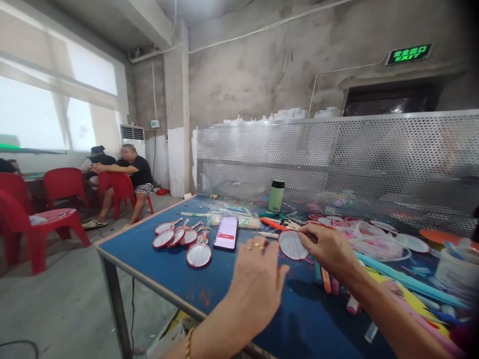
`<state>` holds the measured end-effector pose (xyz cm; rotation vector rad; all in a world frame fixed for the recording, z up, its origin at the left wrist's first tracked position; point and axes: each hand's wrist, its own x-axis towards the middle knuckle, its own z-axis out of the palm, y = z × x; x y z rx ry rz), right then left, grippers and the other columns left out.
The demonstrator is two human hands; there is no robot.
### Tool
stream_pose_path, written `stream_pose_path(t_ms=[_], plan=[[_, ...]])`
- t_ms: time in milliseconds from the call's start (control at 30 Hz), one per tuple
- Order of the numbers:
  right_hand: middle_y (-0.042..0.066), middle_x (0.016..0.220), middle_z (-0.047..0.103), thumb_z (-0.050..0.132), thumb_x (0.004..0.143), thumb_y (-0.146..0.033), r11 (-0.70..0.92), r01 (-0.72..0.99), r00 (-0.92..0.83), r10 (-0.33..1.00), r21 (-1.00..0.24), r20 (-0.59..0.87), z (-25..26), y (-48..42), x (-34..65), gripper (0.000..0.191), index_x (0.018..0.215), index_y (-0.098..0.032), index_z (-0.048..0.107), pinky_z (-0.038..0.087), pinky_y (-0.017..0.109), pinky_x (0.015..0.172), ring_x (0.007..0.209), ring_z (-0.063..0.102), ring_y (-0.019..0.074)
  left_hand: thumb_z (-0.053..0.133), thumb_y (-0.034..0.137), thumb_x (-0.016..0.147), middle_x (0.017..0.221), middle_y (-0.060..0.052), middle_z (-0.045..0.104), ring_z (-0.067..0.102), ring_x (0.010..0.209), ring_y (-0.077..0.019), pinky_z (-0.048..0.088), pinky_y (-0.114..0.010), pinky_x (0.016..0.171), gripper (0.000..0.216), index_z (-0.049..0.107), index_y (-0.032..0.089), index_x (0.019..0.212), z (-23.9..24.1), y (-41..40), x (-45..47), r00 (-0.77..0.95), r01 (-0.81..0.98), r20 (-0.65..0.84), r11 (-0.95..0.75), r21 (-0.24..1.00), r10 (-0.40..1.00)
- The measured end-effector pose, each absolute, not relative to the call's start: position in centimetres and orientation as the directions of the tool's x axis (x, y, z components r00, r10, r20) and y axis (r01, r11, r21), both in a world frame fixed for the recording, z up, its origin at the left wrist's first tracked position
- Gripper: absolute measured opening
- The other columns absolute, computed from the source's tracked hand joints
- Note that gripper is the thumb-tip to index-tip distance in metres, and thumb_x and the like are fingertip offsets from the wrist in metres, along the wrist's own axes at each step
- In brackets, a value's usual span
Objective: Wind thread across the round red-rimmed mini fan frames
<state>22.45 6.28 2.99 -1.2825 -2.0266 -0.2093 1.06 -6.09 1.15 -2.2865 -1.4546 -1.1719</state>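
Note:
My right hand [325, 247] is closed on a small round fan [291, 245] with a white face and a red rim, its fingers and thumb pinching the right edge. Just left of it my left hand [258, 281] hovers over the table with bent fingers and the thumb apart, holding nothing. Beyond its fingertips lies a phone [227, 234] with a lit screen. To the left, several similar round fans [199, 255] with red rims and short handles lie in a loose group on the blue tabletop [157, 267].
A green bottle [277, 196] stands before a perforated metal screen [239, 149]. Clear plastic pieces [374, 244], coloured rods and a plastic cup [454, 264] crowd the right side. An orange-handled tool [272, 223] lies mid-table. Two people sit near red chairs [65, 187] at left.

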Motion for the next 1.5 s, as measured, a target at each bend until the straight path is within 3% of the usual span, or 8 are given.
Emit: stream_pose_path(t_ms=[100, 200, 267, 467, 767, 1100, 1367, 1500], plan=[[0.001, 0.075, 0.071, 0.049, 0.082, -0.043, 0.475, 0.858, -0.254, 0.722, -0.195, 0.643, 3.1, 6.5, 22.8, 0.030, 0.083, -0.024, 0.072, 0.040, 0.029, 0.060, 0.068, 0.064, 0.0193, 0.038, 0.015, 0.097, 0.121, -0.021, 0.060, 0.056, 0.109, -0.0352, 0.046, -0.051, 0.093, 0.034, 0.058, 0.006, 0.123, 3.7, -3.1, 4.5, 0.371, 0.796, 0.647, -0.587, 0.149, 0.666], [0.003, 0.075, 0.071, 0.048, 0.081, -0.041, 0.440, 0.881, -0.228, 0.719, -0.176, 0.656, 3.3, 6.9, 23.5, 0.030, 0.082, -0.023, 0.072, 0.040, 0.030, 0.060, 0.068, 0.064, 0.0208, 0.040, 0.009, 0.091, 0.124, -0.026, 0.057, 0.053, 0.116, -0.0396, 0.040, -0.056, 0.099, 0.037, 0.057, 0.000, 0.123, 5.1, 0.7, 6.2, 0.378, 0.749, 0.619, -0.620, 0.233, 0.688], [0.003, 0.076, 0.072, 0.047, 0.082, -0.039, 0.440, 0.881, -0.229, 0.717, -0.172, 0.659, 3.4, 7.1, 23.9, 0.030, 0.083, -0.023, 0.072, 0.041, 0.031, 0.062, 0.070, 0.066, 0.0211, 0.044, 0.009, 0.089, 0.126, -0.027, 0.058, 0.055, 0.115, -0.0388, 0.042, -0.055, 0.099, 0.037, 0.059, 0.001, 0.122, 5.2, 3.1, 6.8, 0.380, 0.710, 0.588, -0.633, 0.309, 0.714], [0.004, 0.079, 0.073, 0.048, 0.084, -0.040, 0.426, 0.892, -0.227, 0.713, -0.153, 0.663, 2.9, 7.7, 24.2, 0.031, 0.086, -0.022, 0.073, 0.042, 0.031, 0.062, 0.072, 0.067, 0.0226, 0.040, 0.007, 0.091, 0.112, -0.010, 0.073, 0.065, 0.104, -0.0199, 0.050, -0.031, 0.095, 0.039, 0.070, 0.013, 0.115, 3.0, 7.5, 7.2, 0.374, 0.464, 0.496, -0.622, 0.631, 0.783], [0.003, 0.082, 0.073, 0.048, 0.087, -0.038, 0.421, 0.900, -0.244, 0.701, -0.113, 0.671, 2.0, 7.5, 23.5, 0.028, 0.086, -0.025, 0.073, 0.043, 0.030, 0.063, 0.076, 0.068, 0.0216, 0.045, 0.012, 0.090, 0.099, -0.013, 0.073, 0.064, 0.080, -0.0167, 0.052, -0.029, 0.076, 0.033, 0.071, 0.006, 0.109, 0.9, 8.7, 7.2, 0.306, 0.043, 0.343, -0.373, 0.927, 0.888], [0.006, 0.079, 0.072, 0.048, 0.087, -0.040, 0.423, 0.901, -0.233, 0.651, -0.091, 0.722, 2.3, 6.8, 23.0, 0.028, 0.084, -0.023, 0.071, 0.040, 0.031, 0.062, 0.072, 0.066, 0.0232, 0.060, 0.015, 0.081, 0.075, -0.003, 0.065, 0.057, 0.064, -0.0126, 0.046, -0.025, 0.066, 0.017, 0.071, 0.009, 0.092, 1.0, 8.0, 7.5, 0.315, -0.241, 0.251, -0.179, 0.954, 0.915], [0.004, 0.078, 0.072, 0.052, 0.083, -0.042, 0.467, 0.837, -0.153, 0.700, -0.286, 0.698, 2.2, 6.5, 22.3, 0.027, 0.086, -0.023, 0.071, 0.043, 0.031, 0.065, 0.073, 0.067, 0.0226, 0.055, 0.006, 0.086, 0.071, 0.001, 0.062, 0.056, 0.063, -0.0115, 0.047, -0.027, 0.069, 0.015, 0.069, 0.011, 0.085, 1.4, 7.6, 7.4, 0.253, -0.155, 0.252, -0.218, 0.964, 0.934], [0.005, 0.076, 0.073, 0.054, 0.082, -0.043, 0.504, 0.767, -0.125, 0.723, -0.396, 0.679, 1.9, 7.2, 22.5, 0.029, 0.085, -0.020, 0.072, 0.046, 0.030, 0.063, 0.068, 0.067, 0.0201, 0.062, 0.023, 0.094, 0.088, -0.002, 0.066, 0.063, 0.077, -0.0148, 0.053, -0.032, 0.074, 0.011, 0.066, 0.012, 0.093, 1.5, 7.7, 7.0, 0.259, -0.059, 0.270, -0.264, 0.963, 0.927]])
